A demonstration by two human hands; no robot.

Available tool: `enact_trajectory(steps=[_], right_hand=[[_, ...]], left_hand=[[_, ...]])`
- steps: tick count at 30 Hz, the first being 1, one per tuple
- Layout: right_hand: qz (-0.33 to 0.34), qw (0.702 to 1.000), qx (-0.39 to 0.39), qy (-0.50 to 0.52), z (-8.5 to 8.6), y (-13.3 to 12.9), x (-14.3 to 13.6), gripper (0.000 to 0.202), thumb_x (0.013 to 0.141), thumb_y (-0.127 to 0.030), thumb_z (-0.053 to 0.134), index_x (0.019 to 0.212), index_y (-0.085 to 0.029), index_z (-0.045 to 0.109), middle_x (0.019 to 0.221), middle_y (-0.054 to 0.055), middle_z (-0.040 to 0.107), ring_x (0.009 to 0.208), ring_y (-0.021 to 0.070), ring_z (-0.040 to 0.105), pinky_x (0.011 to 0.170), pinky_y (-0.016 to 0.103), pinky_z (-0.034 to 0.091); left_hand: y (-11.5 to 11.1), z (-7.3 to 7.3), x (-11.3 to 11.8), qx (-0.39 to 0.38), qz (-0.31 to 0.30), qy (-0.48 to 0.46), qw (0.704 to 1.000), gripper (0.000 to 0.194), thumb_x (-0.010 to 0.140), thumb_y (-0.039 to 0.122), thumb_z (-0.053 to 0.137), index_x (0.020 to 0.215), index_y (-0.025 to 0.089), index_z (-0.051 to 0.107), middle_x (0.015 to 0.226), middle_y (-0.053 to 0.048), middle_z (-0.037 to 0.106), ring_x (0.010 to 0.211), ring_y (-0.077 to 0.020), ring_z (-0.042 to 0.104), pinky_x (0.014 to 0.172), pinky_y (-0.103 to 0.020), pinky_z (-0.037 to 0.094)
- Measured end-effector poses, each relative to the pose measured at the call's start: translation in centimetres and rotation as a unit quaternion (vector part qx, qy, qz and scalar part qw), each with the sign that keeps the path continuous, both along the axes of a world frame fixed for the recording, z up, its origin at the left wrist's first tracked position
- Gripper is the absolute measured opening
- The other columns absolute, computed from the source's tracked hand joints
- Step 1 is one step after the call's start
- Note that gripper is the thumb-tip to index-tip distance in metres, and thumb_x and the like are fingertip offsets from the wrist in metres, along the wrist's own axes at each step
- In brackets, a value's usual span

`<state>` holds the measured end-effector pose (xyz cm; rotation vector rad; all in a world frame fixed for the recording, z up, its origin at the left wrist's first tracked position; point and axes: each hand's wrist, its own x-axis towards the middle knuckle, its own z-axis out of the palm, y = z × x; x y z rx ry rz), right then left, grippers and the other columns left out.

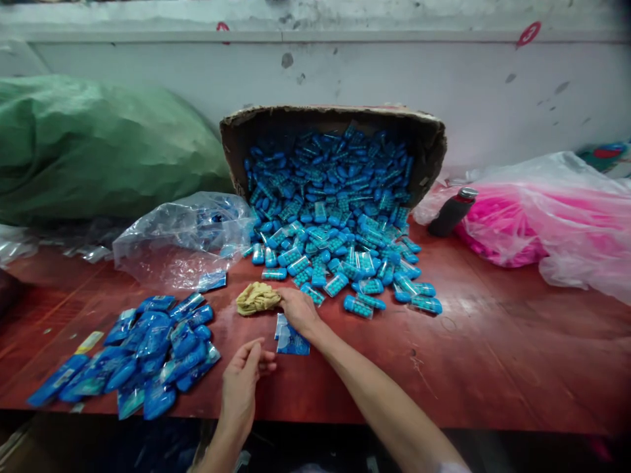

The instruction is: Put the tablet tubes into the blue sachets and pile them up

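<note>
My right hand reaches to a crumpled yellow cloth, its bent fingers closed at the cloth's right edge; the fingertips are partly hidden. Below that wrist lie flat blue printed packets, partly covered by the hand. My left hand hovers just left of these packets, palm turned inward, fingers loosely curled and apart, with nothing visible in them. Beyond the cloth, small clear bottles with blue caps and blue-green beads spill onto the table. To the left sits a heap of blue-wrapped pieces.
A tipped cardboard box opens toward me at the back. Clear plastic bag and large green sack stand left. At right are a dark bottle and a bag of pink items. The red table's front edge is near.
</note>
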<state>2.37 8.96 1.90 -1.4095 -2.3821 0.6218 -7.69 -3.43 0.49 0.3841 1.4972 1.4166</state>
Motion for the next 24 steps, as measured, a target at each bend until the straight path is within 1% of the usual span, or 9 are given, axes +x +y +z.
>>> enact_trajectory(steps=[2,3,6,8,12,16,18,22,24], right_hand=[[-0.002,1.0,0.008,-0.005,0.0,-1.7,2.0,0.026,0.085,-0.032,0.049,0.11,-0.025,0.053,0.102,0.002,0.061,0.093,0.0173,0.054,0.072,0.024,0.038],[-0.005,1.0,0.01,-0.012,-0.1,-2.8,3.1,0.029,0.083,-0.034,0.051,0.11,-0.023,0.053,0.101,0.003,0.06,0.094,0.0187,0.053,0.072,0.025,0.037],[-0.016,0.998,0.024,-0.052,-1.0,-5.6,5.4,0.026,0.079,-0.036,0.058,0.104,-0.025,0.058,0.093,0.004,0.06,0.087,0.0205,0.052,0.07,0.028,0.036],[-0.024,0.996,0.046,-0.073,-1.9,-6.7,5.9,0.022,0.079,-0.034,0.059,0.101,-0.028,0.06,0.089,0.002,0.059,0.083,0.0194,0.051,0.068,0.029,0.034],[-0.024,0.994,0.066,-0.079,-3.0,-6.7,5.8,0.016,0.082,-0.03,0.056,0.097,-0.031,0.063,0.084,0.001,0.059,0.08,0.0175,0.049,0.065,0.028,0.031],[-0.01,0.994,0.072,-0.076,-3.0,-5.9,6.0,0.013,0.083,-0.031,0.056,0.093,-0.032,0.064,0.082,0.0,0.059,0.078,0.016,0.049,0.063,0.027,0.029],[-0.005,0.994,0.076,-0.078,-2.9,-5.9,6.1,0.013,0.084,-0.031,0.053,0.091,-0.031,0.064,0.081,0.0,0.059,0.077,0.0157,0.049,0.063,0.027,0.028],[-0.013,0.993,0.083,-0.087,-2.7,-6.4,6.0,0.016,0.085,-0.029,0.052,0.098,-0.028,0.061,0.082,0.002,0.06,0.076,0.0164,0.049,0.063,0.028,0.027],[-0.017,0.992,0.084,-0.091,-2.6,-6.6,5.8,0.013,0.085,-0.029,0.052,0.093,-0.027,0.063,0.081,0.002,0.059,0.075,0.0167,0.048,0.063,0.028,0.027]], left_hand=[[0.1,-0.2,-0.1,-0.003,-0.002,0.032,0.999,0.033,0.063,0.035,0.065,0.087,0.013,0.056,0.056,0.001,0.064,0.045,-0.0094,0.056,0.047,-0.02,0.044],[0.2,-0.3,0.0,-0.006,-0.005,0.044,0.999,0.034,0.064,0.035,0.064,0.087,0.013,0.055,0.057,0.001,0.064,0.044,-0.0085,0.055,0.045,-0.019,0.043],[0.5,-0.6,0.5,-0.021,-0.028,0.052,0.998,0.034,0.064,0.035,0.064,0.089,0.014,0.054,0.062,0.001,0.063,0.042,-0.0073,0.053,0.041,-0.019,0.041],[0.9,-0.7,1.1,-0.044,-0.057,0.033,0.997,0.036,0.064,0.034,0.064,0.091,0.015,0.052,0.064,0.001,0.061,0.042,-0.0081,0.054,0.041,-0.02,0.043],[1.5,-0.7,1.8,-0.076,-0.096,0.028,0.992,0.037,0.064,0.034,0.062,0.094,0.016,0.048,0.06,0.003,0.058,0.039,-0.009,0.053,0.038,-0.021,0.042],[1.1,-0.9,1.7,-0.047,-0.079,0.125,0.988,0.036,0.064,0.04,0.06,0.088,0.017,0.049,0.052,0.007,0.051,0.032,-0.0062,0.042,0.031,-0.018,0.031],[0.8,-1.1,1.6,-0.031,-0.079,0.182,0.98,0.035,0.063,0.041,0.06,0.087,0.017,0.05,0.049,0.008,0.049,0.032,-0.0065,0.04,0.032,-0.019,0.03],[1.0,-1.2,1.6,-0.012,-0.107,0.269,0.957,0.035,0.064,0.043,0.059,0.086,0.017,0.055,0.059,0.002,0.059,0.045,-0.0132,0.052,0.041,-0.024,0.04],[1.3,-1.1,1.6,-0.003,-0.112,0.301,0.947,0.034,0.063,0.043,0.059,0.084,0.017,0.057,0.065,-0.002,0.063,0.056,-0.0176,0.058,0.05,-0.028,0.044]])
